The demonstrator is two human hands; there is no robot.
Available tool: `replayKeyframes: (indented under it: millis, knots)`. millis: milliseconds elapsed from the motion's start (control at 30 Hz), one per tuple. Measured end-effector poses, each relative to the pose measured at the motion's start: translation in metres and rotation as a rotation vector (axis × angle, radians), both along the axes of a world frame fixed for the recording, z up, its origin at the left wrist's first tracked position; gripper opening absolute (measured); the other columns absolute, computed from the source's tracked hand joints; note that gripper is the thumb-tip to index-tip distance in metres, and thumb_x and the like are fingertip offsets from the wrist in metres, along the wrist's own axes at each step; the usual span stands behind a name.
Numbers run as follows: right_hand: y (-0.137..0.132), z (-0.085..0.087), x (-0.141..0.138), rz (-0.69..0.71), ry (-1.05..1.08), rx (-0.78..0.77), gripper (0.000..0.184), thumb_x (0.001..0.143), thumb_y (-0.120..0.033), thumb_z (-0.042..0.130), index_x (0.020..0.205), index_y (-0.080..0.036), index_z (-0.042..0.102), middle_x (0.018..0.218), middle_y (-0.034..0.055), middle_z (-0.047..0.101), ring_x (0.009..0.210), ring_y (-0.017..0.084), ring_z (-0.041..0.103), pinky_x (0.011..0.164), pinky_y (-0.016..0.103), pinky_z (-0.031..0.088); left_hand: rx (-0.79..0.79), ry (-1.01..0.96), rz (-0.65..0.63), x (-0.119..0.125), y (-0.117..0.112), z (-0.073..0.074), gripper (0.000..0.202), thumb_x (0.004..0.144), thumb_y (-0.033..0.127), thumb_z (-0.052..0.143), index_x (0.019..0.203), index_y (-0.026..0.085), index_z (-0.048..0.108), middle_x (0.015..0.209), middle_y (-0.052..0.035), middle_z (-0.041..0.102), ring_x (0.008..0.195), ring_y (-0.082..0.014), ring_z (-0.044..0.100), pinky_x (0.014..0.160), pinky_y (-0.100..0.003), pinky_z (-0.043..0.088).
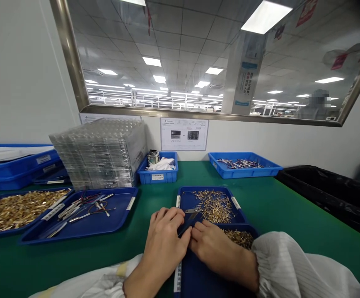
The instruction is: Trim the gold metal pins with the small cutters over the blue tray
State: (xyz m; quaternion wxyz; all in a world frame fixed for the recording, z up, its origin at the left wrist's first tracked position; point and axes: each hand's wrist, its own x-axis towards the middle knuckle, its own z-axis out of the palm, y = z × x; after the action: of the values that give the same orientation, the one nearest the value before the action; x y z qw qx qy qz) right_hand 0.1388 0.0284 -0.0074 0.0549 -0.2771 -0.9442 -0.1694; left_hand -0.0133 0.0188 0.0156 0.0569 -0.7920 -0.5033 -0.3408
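The pins (218, 209) look like shiny metal on my feed, their tray (187, 202) smooth plastic; I read the table (156, 198) as matt, the window frame (155, 112) as polished metal, the sleeve (287, 263) as ribbed cloth.

I count two bare hands, left hand (165, 236) and right hand (212, 247); one metal-tipped tool (194, 211); at least four dark-blue trays (105, 223); at least four brighter-blue bins (245, 172); two wall sheets (184, 144); one clear-plastic stack (99, 153). Gold pins (217, 209): too numerous to count.
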Motion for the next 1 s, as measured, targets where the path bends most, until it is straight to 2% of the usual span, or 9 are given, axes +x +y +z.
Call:
replayKeyframes:
  millis: [133,200,333,500,567,667,833,1000]
  knots:
    - [-0.001,0.005,0.02,-0.09,0.043,-0.073,0.009,0.077,-0.011,0.053,0.082,-0.012,0.059,0.08,0.0086,0.061,0.075,0.021,0.053,0.069,0.033,0.042,0.011,-0.011,-0.016,0.0,0.001,-0.002,0.008,0.073,0.014,0.057,0.066,0.017,0.054,0.085,-0.0032,0.063,0.079,-0.0224,0.054,0.071,-0.04,0.041]
    - [-0.003,0.008,0.033,-0.1,0.197,-0.209,0.006,0.074,-0.01,0.052,0.075,-0.015,0.057,0.077,0.0057,0.06,0.072,0.018,0.053,0.067,0.028,0.042,0.003,-0.01,-0.021,0.0,0.001,-0.003,0.009,0.073,0.014,0.058,0.066,0.017,0.052,0.084,-0.0028,0.063,0.079,-0.0224,0.054,0.071,-0.039,0.04]
    - [-0.004,0.012,0.051,-0.165,0.609,-0.542,0.015,0.067,-0.002,0.049,0.071,-0.017,0.052,0.067,-0.0016,0.055,0.06,0.01,0.05,0.055,0.019,0.038,-0.059,0.001,-0.075,0.002,-0.001,-0.003,0.011,0.072,0.013,0.059,0.065,0.017,0.051,0.083,-0.0022,0.062,0.078,-0.022,0.053,0.071,-0.04,0.04]
    - [-0.002,0.016,0.06,-0.194,0.905,-0.801,0.011,0.078,-0.009,0.046,0.071,-0.017,0.05,0.06,-0.0034,0.049,0.054,0.009,0.044,0.05,0.02,0.035,-0.161,-0.042,-0.236,0.006,-0.007,-0.002,0.012,0.069,0.012,0.062,0.063,0.018,0.053,0.081,-0.001,0.061,0.078,-0.0207,0.053,0.071,-0.039,0.042]
    - [-0.002,0.019,0.063,-0.199,0.947,-0.818,0.012,0.081,-0.012,0.045,0.072,-0.016,0.052,0.062,-0.0025,0.049,0.054,0.01,0.043,0.05,0.02,0.034,-0.174,-0.065,-0.301,0.007,-0.01,-0.001,0.013,0.068,0.011,0.063,0.063,0.017,0.053,0.08,-0.0005,0.061,0.078,-0.02,0.054,0.072,-0.038,0.042]
    - [-0.005,0.022,0.065,-0.22,0.919,-0.756,0.013,0.081,-0.011,0.047,0.072,-0.015,0.055,0.065,-0.0009,0.053,0.058,0.011,0.046,0.052,0.021,0.034,-0.172,-0.086,-0.364,0.008,-0.012,0.0,0.013,0.067,0.011,0.065,0.063,0.017,0.054,0.08,-0.0005,0.061,0.079,-0.0202,0.053,0.073,-0.038,0.043]
    - [-0.01,0.026,0.066,-0.219,0.811,-0.625,0.013,0.077,-0.006,0.05,0.072,-0.016,0.057,0.068,-0.0008,0.056,0.061,0.011,0.048,0.056,0.021,0.035,-0.126,-0.078,-0.388,0.007,-0.012,-0.001,0.011,0.068,0.01,0.064,0.064,0.018,0.056,0.082,-0.0014,0.062,0.084,-0.0223,0.053,0.077,-0.042,0.042]
    - [-0.01,0.027,0.067,-0.19,0.791,-0.619,0.015,0.077,-0.003,0.05,0.078,-0.015,0.059,0.071,0.0002,0.058,0.064,0.011,0.051,0.057,0.021,0.036,-0.105,-0.028,-0.4,0.006,-0.014,-0.002,0.009,0.072,0.011,0.061,0.067,0.018,0.057,0.08,-0.0017,0.062,0.078,-0.0215,0.052,0.071,-0.042,0.043]
